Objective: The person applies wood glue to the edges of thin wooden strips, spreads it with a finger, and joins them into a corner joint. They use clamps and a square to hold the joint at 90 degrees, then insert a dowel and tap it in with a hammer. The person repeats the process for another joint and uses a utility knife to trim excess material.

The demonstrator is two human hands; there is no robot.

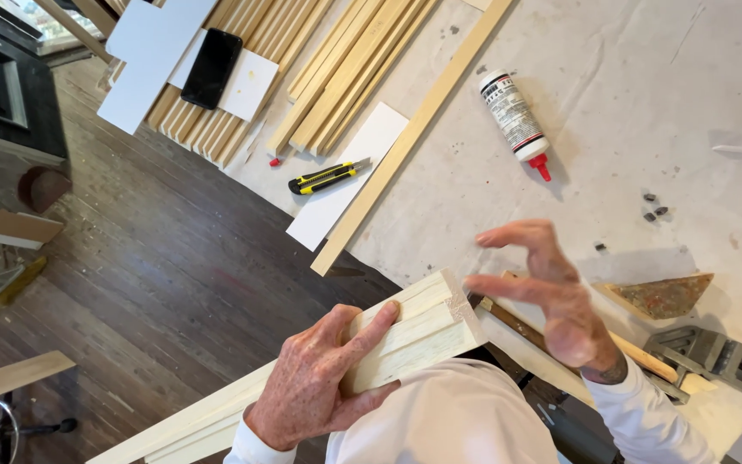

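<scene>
The bundle of wood strips (362, 352) lies slanted across the lower middle of the view, its long axis running from the lower left, out over the dark floor (156, 275), up and to the right, where its cut end sits at the edge of the surface (629, 103). The left hand (315, 387) is the grip on it: thumb beneath, fingers laid flat over the top face, closed around the bundle well back from the cut end. The right hand (551, 292) hangs just beyond that end, fingers spread and curled, holding nothing, its fingertips close to the end face but apart from it. Farther up the surface lie a glue bottle (515, 114), a utility knife (328, 177) and a long loose strip (405, 146).
</scene>
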